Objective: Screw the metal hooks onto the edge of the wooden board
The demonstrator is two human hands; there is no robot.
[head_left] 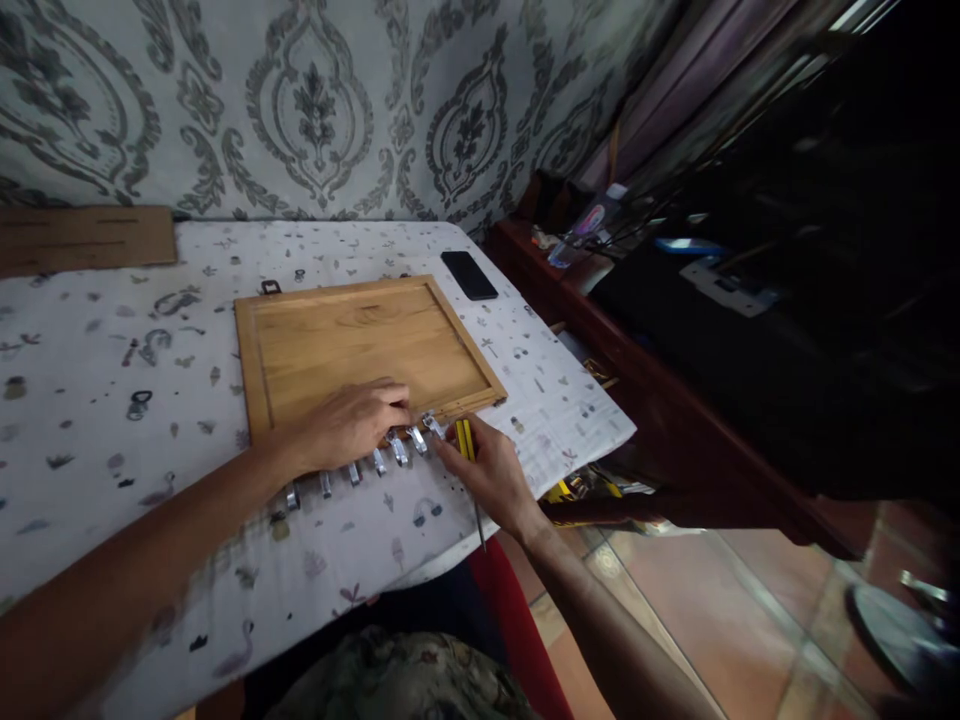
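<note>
A wooden framed panel (367, 335) lies flat on the table. Along its near edge stands a row of shiny metal clips (398, 449). My left hand (356, 425) rests over that edge with fingers bent together; its fingertips are close to the clips, and what they grip is hidden. In my right hand (487, 470) is a screwdriver (465, 440) with a yellow and black handle, its thin shaft pointing down past the table's edge. The thumb and forefinger of this hand are at the rightmost clip (433, 425), apparently touching it.
A black phone (469, 275) lies beyond the panel on the patterned tablecloth (187, 380). Cardboard (86, 240) is at the back left. To the right, a dark red cabinet (645, 400) holds a plastic bottle (589, 225), with an open drawer of tools (592, 490) below.
</note>
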